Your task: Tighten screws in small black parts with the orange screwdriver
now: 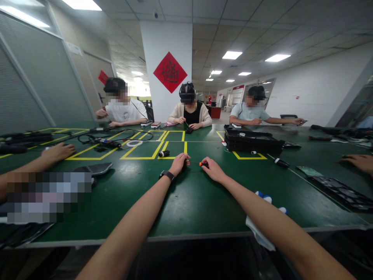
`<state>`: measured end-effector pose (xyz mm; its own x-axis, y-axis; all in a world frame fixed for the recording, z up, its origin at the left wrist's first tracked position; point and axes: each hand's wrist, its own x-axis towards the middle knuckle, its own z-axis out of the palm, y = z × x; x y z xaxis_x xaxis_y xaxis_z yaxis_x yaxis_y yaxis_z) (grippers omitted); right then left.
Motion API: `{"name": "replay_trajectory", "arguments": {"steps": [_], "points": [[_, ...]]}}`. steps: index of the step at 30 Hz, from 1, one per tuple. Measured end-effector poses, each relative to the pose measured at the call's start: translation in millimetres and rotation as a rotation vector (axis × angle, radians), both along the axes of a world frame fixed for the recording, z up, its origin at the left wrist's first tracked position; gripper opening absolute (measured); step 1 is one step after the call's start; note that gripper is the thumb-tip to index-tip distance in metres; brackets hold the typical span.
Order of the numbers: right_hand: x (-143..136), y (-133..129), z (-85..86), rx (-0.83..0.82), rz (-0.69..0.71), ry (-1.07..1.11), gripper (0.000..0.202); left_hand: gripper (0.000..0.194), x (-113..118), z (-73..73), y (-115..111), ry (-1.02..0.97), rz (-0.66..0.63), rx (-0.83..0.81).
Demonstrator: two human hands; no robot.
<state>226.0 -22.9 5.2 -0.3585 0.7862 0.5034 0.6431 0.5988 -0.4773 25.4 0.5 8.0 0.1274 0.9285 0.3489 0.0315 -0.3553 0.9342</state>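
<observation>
In front of me, over the green tabletop, my right hand (215,170) is closed around a screwdriver (201,164) with an orange and black handle. Its thin shaft points left, toward the fingertips of my left hand (178,165). Those fingers are curled together; something small and dark seems to be under them, but what it is stays hidden. A dark watch (167,176) is on my left wrist. Just beyond my left hand lies a black and white cylindrical piece (163,154).
Black trays (253,140) are stacked at right centre. A circuit board and black frame (340,190) lie farther right. White and blue gloves (262,217) hang over the near edge. Cables (107,143) spread at left. Co-workers sit opposite; others' hands (60,151) rest at both sides.
</observation>
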Motion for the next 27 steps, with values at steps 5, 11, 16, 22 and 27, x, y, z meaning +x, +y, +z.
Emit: {"name": "replay_trajectory", "arguments": {"steps": [5,11,16,22,27], "points": [[0.1,2.2,-1.7,0.018,-0.016,-0.010,0.018,0.035,0.7,-2.3,2.7,0.003,0.006,0.023],[0.5,2.3,0.2,0.044,-0.006,-0.057,0.017,0.035,0.3,-3.6,4.4,0.009,0.010,0.015],[0.4,0.7,1.6,0.040,0.013,-0.026,0.017,0.035,1.6,-0.1,0.8,0.009,0.021,0.001],[1.4,3.7,1.9,0.002,0.026,-0.030,0.024,0.035,1.6,-0.1,0.3,0.008,0.020,-0.007],[1.3,1.6,0.6,0.005,0.024,0.003,0.019,0.035,1.0,-0.8,0.2,-0.010,0.002,-0.017]]}}
